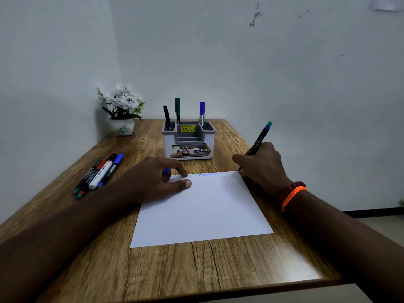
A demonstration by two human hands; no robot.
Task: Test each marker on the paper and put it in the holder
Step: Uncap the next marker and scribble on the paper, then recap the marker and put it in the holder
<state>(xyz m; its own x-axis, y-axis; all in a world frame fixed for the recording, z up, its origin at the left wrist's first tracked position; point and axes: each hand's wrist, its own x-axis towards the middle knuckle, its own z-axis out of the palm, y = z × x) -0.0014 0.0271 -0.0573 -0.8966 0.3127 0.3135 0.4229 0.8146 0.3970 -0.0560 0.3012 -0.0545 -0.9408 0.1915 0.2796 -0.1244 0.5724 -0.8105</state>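
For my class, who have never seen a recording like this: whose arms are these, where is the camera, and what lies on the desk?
There is no machine here. A camera worn on a person's head looks down at their own two hands. The right hand grips a marker, its tip at the far edge of the white paper, beside zigzag test lines. The left hand rests on the paper and holds a blue cap. Three markers stand in the holder; more markers lie at left, near a flower pot.
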